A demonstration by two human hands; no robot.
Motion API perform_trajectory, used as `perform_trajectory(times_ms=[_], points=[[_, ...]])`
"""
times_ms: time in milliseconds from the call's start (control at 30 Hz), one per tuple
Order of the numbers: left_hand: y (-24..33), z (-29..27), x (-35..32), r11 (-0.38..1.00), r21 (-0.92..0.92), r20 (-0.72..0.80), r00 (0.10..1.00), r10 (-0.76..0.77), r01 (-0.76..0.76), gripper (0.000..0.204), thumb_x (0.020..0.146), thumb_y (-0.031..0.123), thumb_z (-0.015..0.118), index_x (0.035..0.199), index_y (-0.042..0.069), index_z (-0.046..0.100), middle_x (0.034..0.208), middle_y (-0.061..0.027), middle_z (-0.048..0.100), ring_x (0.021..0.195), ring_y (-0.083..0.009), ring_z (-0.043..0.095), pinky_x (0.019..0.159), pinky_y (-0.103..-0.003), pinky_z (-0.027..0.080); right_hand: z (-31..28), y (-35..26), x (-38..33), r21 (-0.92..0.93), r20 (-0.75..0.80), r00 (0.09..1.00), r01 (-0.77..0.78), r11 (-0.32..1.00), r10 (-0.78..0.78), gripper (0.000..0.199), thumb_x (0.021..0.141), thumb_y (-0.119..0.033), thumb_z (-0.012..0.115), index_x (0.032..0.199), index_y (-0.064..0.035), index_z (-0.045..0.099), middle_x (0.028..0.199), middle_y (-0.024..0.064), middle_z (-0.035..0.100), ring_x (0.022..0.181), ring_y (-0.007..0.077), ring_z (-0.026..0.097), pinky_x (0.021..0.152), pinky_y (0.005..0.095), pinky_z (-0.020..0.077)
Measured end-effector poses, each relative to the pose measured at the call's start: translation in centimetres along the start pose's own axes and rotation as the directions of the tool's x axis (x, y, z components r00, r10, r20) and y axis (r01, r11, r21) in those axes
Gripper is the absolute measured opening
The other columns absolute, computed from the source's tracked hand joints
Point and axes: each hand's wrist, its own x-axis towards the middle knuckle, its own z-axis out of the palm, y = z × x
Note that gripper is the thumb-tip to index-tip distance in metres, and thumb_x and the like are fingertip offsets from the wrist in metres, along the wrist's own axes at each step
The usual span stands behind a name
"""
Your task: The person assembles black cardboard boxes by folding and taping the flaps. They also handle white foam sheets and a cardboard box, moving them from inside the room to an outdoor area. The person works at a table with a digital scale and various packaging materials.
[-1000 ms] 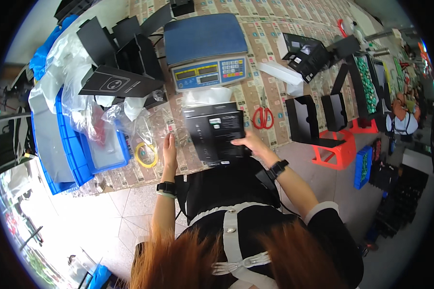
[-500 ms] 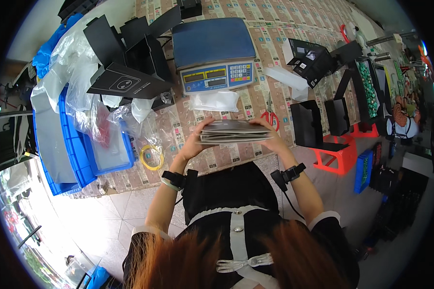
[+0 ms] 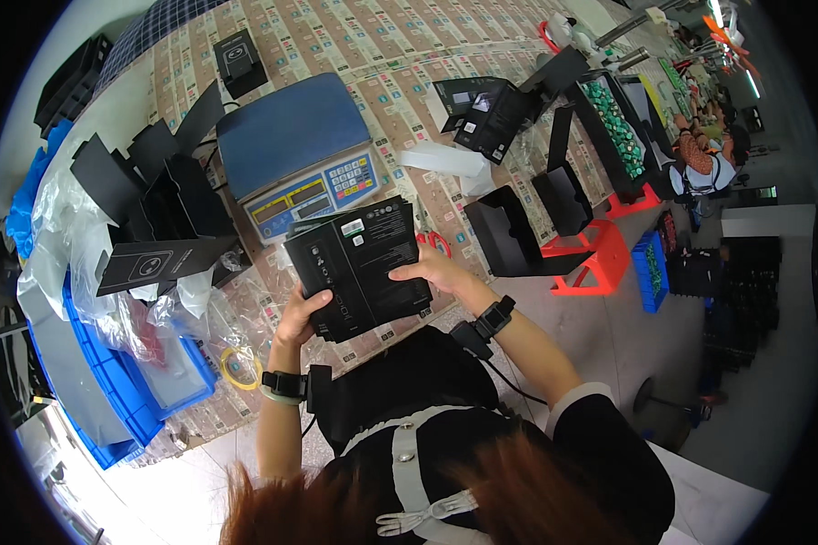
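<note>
Between my hands is a stack of flattened black printed cartons [image 3: 364,268], held broad side up over the table's near edge. My left hand [image 3: 297,315] grips its lower left edge, thumb on top. From the right side, my right hand [image 3: 438,271] clasps the stack, its thumb lying across the upper face. Just behind the stack stands a blue and white digital scale [image 3: 291,132], its keypad partly covered. Red-handled scissors [image 3: 439,243] lie close to my right hand. The fingers under the stack are hidden.
Left are an upright open black box [image 3: 168,213], clear plastic bags [image 3: 59,263], blue trays [image 3: 109,363] and a yellow tape roll [image 3: 241,368]. Open black boxes [image 3: 504,232] and a white strip [image 3: 445,159] lie right. A red stool [image 3: 595,263] stands beside the table. Another person [image 3: 704,168] sits far right.
The stack has tilted from edge-on to show its printed broad face, and both hands have turned with it. My view has swung right, so the table's things appear further left.
</note>
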Motion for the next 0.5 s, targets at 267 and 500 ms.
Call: perform_trajectory(times_ms=[267,500], points=[[-3.4,2.3,-3.8,0.985,-0.015,-0.402,0.903,0.15,-0.17,0.042,0.08,0.002,0.053,0.119,-0.003,0.039,0.107,-0.0137,0.053,0.093,-0.0265,0.057,0.08,-0.037,0.05,-14.6,-11.9,5.2,-0.455,-0.886,0.278,-0.356,0.816,-0.372,0.105,0.062,-0.051,0.069,0.135,-0.0037,0.01,0.136,0.0251,0.017,0.123,0.0424,0.023,0.098,0.0566,0.0194],[-7.0,2.6,-6.3,0.972,-0.042,-0.581,0.798,0.163,-0.229,0.036,0.081,-0.001,0.051,0.116,-0.004,0.041,0.106,-0.0161,0.054,0.093,-0.0274,0.057,0.08,-0.036,0.049,-21.5,-10.1,8.3,-0.439,-0.895,0.146,-0.45,0.778,-0.422,0.069,0.073,-0.007,0.058,0.13,-0.0034,0.02,0.113,0.0257,0.046,0.103,0.0371,0.048,0.082,0.0418,0.0432]])
